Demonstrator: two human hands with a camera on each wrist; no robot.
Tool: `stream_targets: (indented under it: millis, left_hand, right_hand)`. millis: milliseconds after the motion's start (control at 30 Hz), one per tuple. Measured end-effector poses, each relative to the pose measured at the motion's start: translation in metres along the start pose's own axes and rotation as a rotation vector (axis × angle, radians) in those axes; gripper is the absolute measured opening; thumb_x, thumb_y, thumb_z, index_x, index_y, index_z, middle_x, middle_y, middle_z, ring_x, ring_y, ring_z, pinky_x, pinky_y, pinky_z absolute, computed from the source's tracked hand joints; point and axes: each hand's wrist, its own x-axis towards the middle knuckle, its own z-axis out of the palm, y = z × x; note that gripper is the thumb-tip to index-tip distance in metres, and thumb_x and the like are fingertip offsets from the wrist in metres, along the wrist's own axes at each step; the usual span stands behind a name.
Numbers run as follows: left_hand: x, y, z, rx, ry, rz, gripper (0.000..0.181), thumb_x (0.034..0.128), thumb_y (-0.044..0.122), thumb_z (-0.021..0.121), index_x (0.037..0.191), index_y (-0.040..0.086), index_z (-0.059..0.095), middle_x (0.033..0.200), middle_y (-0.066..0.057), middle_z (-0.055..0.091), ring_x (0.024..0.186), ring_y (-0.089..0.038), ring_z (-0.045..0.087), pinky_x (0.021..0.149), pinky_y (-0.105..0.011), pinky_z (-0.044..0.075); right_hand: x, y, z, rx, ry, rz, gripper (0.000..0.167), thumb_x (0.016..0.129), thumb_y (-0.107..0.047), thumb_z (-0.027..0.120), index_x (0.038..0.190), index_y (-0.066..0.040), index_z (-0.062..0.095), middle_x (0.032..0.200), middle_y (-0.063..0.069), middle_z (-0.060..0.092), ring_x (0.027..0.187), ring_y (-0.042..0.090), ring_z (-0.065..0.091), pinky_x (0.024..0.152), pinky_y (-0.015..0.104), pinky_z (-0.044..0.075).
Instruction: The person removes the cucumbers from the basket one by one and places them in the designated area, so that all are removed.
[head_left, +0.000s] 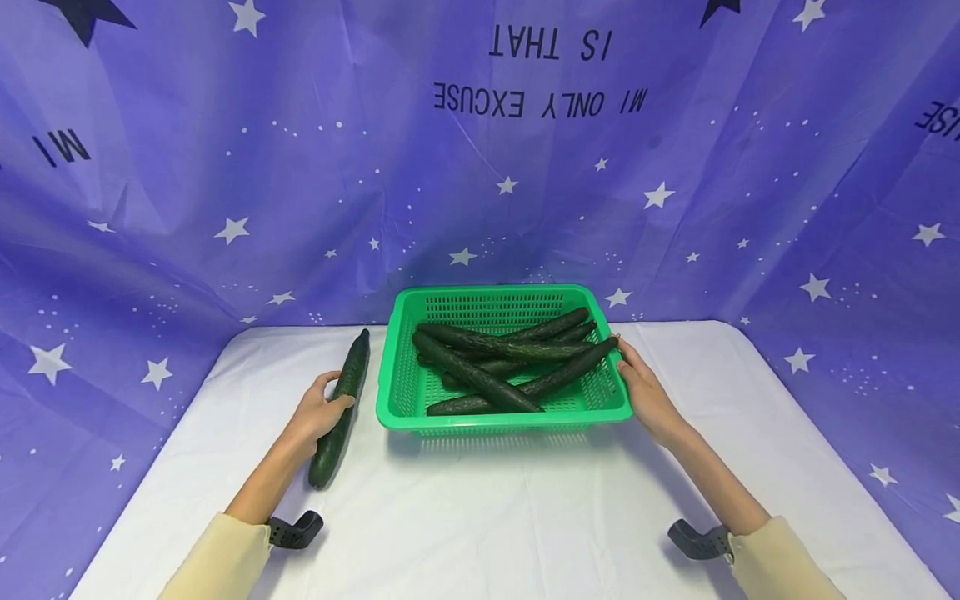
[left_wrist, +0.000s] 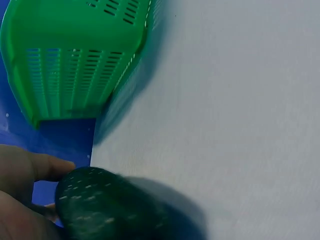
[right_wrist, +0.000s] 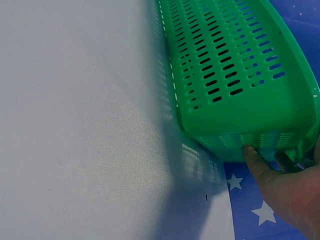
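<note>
My left hand grips a long dark green cucumber around its middle, to the left of the green basket. Its blunt near end points toward me; whether it touches the table is hard to tell. In the left wrist view the same cucumber looms close, with fingers against its side. Several more cucumbers lie crossed in the basket. My right hand holds the basket's right rim, near one cucumber's tip. The right wrist view shows a fingertip on the basket's outer wall, below the rim.
A white cloth covers the table beneath the basket. Purple fabric with stars and lettering rises behind and along both sides. Each wrist wears a black mount, one at the left and one at the right.
</note>
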Motion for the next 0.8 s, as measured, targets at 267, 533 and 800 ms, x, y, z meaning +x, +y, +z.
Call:
stream_targets:
  millis: [267, 533, 800]
  left_hand:
    - [0.0054, -0.0001, -0.0028, 0.109, 0.020, -0.014, 0.066, 0.1007, 0.018, 0.052, 0.156, 0.004, 0.019, 0.138, -0.033, 0.039, 0.116, -0.046, 0.048, 0.094, -0.058, 0.042]
    - [0.0080, -0.0041, -0.0027, 0.139, 0.051, 0.013, 0.073, 0.0944, 0.019, 0.062, 0.153, 0.000, 0.024, 0.125, -0.032, 0.049, 0.099, -0.038, 0.058, 0.080, -0.047, 0.049]
    - [0.0076, -0.0057, -0.0009, 0.149, 0.053, 0.023, 0.077, 0.0921, 0.020, 0.065, 0.153, -0.002, 0.023, 0.126, -0.033, 0.048, 0.104, -0.041, 0.057, 0.084, -0.050, 0.048]
  right_hand:
    - [-0.0001, -0.0006, -0.0011, -0.007, -0.005, -0.004, 0.054, 0.111, -0.019, 0.026, 0.162, -0.017, 0.009, 0.166, 0.008, 0.010, 0.144, 0.029, 0.018, 0.109, 0.038, 0.026]
    - [0.0003, 0.0000, -0.0008, -0.008, -0.004, -0.011, 0.054, 0.111, -0.019, 0.025, 0.162, -0.016, 0.009, 0.165, 0.009, 0.011, 0.145, 0.030, 0.018, 0.108, 0.035, 0.027]
    - [-0.0006, 0.0004, 0.0002, 0.003, -0.009, -0.006, 0.054, 0.111, -0.019, 0.025, 0.162, -0.018, 0.008, 0.166, 0.008, 0.009, 0.144, 0.030, 0.017, 0.105, 0.028, 0.029]
